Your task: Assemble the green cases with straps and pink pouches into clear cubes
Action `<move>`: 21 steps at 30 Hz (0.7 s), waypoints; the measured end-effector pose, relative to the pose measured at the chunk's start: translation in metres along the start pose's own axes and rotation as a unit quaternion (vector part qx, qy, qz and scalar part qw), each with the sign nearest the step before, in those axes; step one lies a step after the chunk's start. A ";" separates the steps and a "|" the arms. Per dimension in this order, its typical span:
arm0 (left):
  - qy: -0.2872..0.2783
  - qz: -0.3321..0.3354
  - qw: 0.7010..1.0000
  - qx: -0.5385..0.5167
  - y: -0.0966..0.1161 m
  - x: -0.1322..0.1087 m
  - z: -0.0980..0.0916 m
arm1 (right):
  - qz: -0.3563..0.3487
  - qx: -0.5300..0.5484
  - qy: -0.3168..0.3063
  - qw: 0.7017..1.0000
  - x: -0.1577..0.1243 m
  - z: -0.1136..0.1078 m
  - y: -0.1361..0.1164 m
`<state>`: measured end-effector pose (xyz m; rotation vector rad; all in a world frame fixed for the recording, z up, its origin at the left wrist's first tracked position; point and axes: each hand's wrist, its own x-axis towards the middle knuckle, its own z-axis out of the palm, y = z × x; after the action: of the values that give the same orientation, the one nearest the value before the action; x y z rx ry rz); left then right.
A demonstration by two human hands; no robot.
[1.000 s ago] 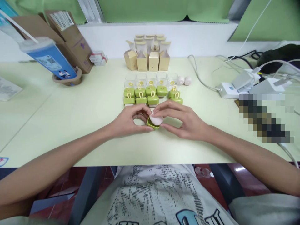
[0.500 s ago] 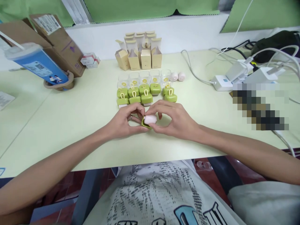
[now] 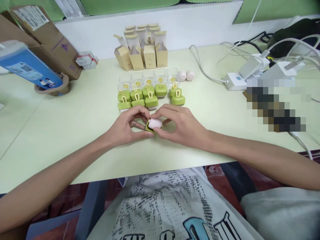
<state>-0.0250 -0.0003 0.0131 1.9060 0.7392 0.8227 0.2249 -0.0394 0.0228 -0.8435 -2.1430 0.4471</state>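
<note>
My left hand (image 3: 125, 128) is closed on a small green cap (image 3: 148, 128), its hollow side turned toward the right. My right hand (image 3: 183, 125) pinches a pale pink rounded piece (image 3: 155, 123) between thumb and fingers. The pink piece sits at the cap's opening, tilted and partly inside it. Just beyond my hands stand several green caps with loops (image 3: 151, 101), in rows. Behind them are clear containers (image 3: 149, 76) with round yellow marks. Two more pale pink pieces (image 3: 186, 75) lie at the right end of that row.
Several open small cardboard boxes (image 3: 135, 56) stand by the wall. At the left are a blue cup (image 3: 27, 66) in a brown holder, a large carton (image 3: 56, 46) and a small white-and-red box (image 3: 87, 60). A white power strip (image 3: 235, 81) with cables lies right.
The whole view has shifted a little, so the table things appear further left and higher. Both hands keep the same hold; the pink piece is tilted slightly more against the cap.
</note>
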 end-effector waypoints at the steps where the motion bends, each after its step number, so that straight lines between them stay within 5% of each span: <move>1: 0.006 -0.001 1.000 -0.006 0.000 0.000 0.000 | -0.003 0.019 0.010 1.000 0.000 0.001 0.002; 7: 0.037 0.028 0.999 0.008 0.006 -0.004 0.002 | -0.037 0.023 0.038 0.998 -0.002 0.001 0.005; 21: 0.073 0.121 0.977 0.160 0.015 -0.014 0.014 | -0.109 -0.081 -0.020 0.990 -0.011 0.010 -0.002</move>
<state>-0.0198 -0.0241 0.0184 2.2748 0.7738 1.0560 0.2220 -0.0487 0.0116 -0.6808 -2.3019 0.1807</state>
